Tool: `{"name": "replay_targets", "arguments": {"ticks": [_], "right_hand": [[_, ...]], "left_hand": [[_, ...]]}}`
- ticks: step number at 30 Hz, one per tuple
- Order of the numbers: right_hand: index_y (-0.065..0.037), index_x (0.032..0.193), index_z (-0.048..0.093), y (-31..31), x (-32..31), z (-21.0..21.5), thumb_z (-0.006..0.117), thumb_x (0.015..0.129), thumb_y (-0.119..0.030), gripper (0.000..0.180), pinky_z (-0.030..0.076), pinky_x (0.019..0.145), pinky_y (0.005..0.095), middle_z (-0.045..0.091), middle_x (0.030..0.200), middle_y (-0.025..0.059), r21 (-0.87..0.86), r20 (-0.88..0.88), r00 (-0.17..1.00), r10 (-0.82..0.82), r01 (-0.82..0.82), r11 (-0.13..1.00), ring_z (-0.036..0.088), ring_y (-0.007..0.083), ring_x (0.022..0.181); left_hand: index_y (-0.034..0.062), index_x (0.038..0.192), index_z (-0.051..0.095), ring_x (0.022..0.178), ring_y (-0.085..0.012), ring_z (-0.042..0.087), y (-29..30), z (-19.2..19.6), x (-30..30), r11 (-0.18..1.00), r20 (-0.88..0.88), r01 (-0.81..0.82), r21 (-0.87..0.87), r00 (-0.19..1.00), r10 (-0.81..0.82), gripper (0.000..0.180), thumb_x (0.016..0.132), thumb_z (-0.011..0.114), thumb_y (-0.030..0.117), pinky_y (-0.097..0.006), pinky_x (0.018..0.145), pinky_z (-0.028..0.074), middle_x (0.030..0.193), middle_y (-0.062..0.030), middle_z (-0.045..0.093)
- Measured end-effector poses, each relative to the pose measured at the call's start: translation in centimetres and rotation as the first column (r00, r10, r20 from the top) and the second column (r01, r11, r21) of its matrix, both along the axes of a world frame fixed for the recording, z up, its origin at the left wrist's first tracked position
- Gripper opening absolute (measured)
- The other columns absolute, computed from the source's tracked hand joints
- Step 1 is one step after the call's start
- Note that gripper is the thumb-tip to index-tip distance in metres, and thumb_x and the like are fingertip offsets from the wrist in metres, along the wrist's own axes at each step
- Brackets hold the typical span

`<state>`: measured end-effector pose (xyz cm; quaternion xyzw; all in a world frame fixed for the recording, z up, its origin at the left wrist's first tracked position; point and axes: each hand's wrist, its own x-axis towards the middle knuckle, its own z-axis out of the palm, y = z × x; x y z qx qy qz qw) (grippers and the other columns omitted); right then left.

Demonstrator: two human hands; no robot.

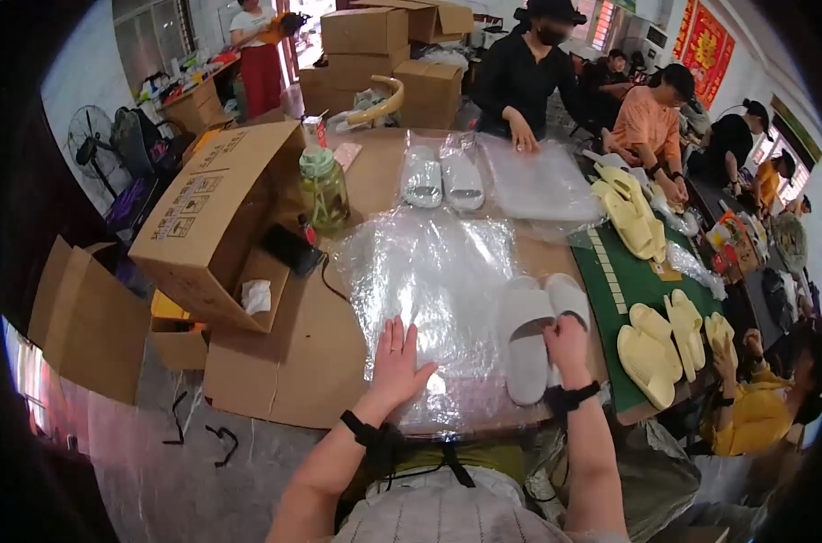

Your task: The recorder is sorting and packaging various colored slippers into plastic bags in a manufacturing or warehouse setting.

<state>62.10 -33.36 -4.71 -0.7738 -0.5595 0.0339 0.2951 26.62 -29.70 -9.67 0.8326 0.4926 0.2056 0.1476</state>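
The plastic bags (434, 271) are thin, clear and glossy, with many wrinkles. The white slippers (530, 335) look like smooth, matt foam, and so do the yellow slippers (651, 348). The boxes (214, 213) are matt brown cardboard. The bottle (323, 188) is shiny and see-through.

Only 1 view here: a fisheye camera worn on the person's head, looking steeply down and forward over the table (339, 362). The near edge sits close, with both forearms entering from the lower edge. Far across the table other workers appear small. Straight edges bend toward the dark round rim.
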Motion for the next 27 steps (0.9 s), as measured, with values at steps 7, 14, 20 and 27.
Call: {"name": "replay_targets", "arguments": {"ticks": [7,14,20,27], "right_hand": [[0.003,0.079,0.051,-7.7,-0.5,1.1,0.071,0.081,-0.011,0.025,0.045,0.063,0.0421,0.054,0.074,0.0168,0.095,-0.141,0.984,-0.109,0.123,0.988,0.055,0.0334,0.066],[0.003,0.079,0.052,-9.6,-4.1,2.7,0.071,0.080,-0.007,0.022,0.044,0.061,0.0405,0.051,0.074,0.0153,0.172,-0.209,0.978,-0.013,0.050,0.984,0.054,0.0325,0.065],[0.002,0.081,0.055,-9.3,-4.4,2.3,0.070,0.082,-0.011,0.020,0.045,0.063,0.0438,0.054,0.078,0.0180,0.116,-0.135,0.990,0.031,-0.015,0.993,0.057,0.0376,0.070],[0.004,0.081,0.054,-11.2,-3.6,3.0,0.070,0.081,-0.006,0.019,0.043,0.063,0.0394,0.052,0.077,0.0156,0.147,-0.274,0.956,-0.104,0.149,0.978,0.054,0.0309,0.067]], "left_hand": [[-0.0017,0.150,0.035,0.148,-0.0487,0.013,-0.3,0.8,-0.1,1.000,0.026,0.011,0.012,1.000,-0.011,0.084,0.089,0.065,0.048,-0.054,0.120,0.015,0.159,-0.0332,0.016],[0.0137,0.131,0.061,0.146,-0.0445,0.023,-0.9,3.2,0.4,0.968,-0.098,0.133,0.211,0.989,-0.114,0.051,0.088,0.068,0.041,-0.062,0.118,0.015,0.155,-0.0220,0.034],[0.0192,0.127,0.063,0.141,-0.0405,0.035,-2.7,5.9,0.7,0.953,-0.303,0.294,-0.070,0.904,-0.301,0.067,0.075,0.071,0.061,-0.071,0.114,0.008,0.150,-0.0124,0.044],[0.0168,0.142,0.052,0.145,-0.0423,0.027,-2.1,4.2,-0.4,0.959,-0.249,0.285,0.009,0.929,-0.274,0.076,0.080,0.070,0.056,-0.069,0.115,0.012,0.155,-0.0138,0.039]]}}
